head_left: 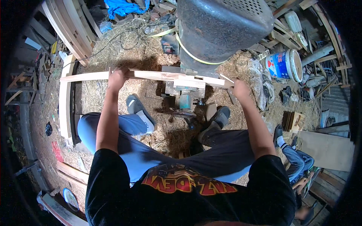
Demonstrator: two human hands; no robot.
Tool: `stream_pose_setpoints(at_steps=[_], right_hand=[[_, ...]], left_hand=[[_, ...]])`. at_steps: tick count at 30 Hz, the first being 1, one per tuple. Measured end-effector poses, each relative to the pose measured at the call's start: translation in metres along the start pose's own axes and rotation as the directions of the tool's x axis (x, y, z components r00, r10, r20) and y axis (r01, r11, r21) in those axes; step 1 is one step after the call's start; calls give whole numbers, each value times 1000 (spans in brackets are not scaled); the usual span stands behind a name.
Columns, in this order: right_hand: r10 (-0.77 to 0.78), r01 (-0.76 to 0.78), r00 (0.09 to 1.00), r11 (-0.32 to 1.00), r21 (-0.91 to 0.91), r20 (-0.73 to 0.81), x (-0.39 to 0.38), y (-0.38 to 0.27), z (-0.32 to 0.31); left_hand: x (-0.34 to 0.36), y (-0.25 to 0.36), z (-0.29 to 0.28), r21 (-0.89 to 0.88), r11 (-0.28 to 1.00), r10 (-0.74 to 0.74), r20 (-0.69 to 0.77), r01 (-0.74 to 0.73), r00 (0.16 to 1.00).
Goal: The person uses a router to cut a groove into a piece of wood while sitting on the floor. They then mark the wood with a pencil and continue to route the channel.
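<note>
A long, slightly bowed wooden piece [151, 75] with slots cut in it lies crosswise before me, its middle at a machine. My left hand [118, 78] is closed around it left of the machine. At the piece's right end, my right hand [240, 89] is closed on the wood, its fingertips partly hidden. A thin pale strip [227, 78] juts from beside those fingers; I cannot tell whether it is separate. The machine's large dark housing [222, 32] hangs just beyond the wood, and a teal machine part [185, 101] shows below it.
My sandalled feet straddle the machine base among wood shavings [162, 130]. Curved timbers [69, 30] lean at the far left, beside a pale wooden frame [65, 101]. A blue-and-white bucket [279, 64] lies to the right. Another person's legs [296, 158] show at the lower right.
</note>
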State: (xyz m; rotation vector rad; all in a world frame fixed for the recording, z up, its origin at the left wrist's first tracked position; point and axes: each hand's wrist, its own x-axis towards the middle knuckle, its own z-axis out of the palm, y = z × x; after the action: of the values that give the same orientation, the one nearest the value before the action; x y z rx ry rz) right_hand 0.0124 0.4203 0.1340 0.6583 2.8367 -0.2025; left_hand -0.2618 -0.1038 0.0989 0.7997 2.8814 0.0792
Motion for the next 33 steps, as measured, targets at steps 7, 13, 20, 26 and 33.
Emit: stream_pose_setpoints(at_steps=[7,13,20,26,33], right_hand=[[-138,144,986,988,51,-96,-1,3,12],[-81,92,986,993,74,-146,-5,-8,15],[11,10,982,993,113,-186,-5,13,16],[21,-5,990,994,112,-142,-4,1,-7],[-57,41,994,986,161,97,-5,-13,-26]], left_hand=[[11,46,12,154,986,51,126,-70,991],[-3,113,25,167,942,283,67,-291,957],[2,96,37,210,947,251,-13,-243,968],[11,33,19,158,960,-251,122,231,960],[13,69,19,369,925,12,202,-88,979]])
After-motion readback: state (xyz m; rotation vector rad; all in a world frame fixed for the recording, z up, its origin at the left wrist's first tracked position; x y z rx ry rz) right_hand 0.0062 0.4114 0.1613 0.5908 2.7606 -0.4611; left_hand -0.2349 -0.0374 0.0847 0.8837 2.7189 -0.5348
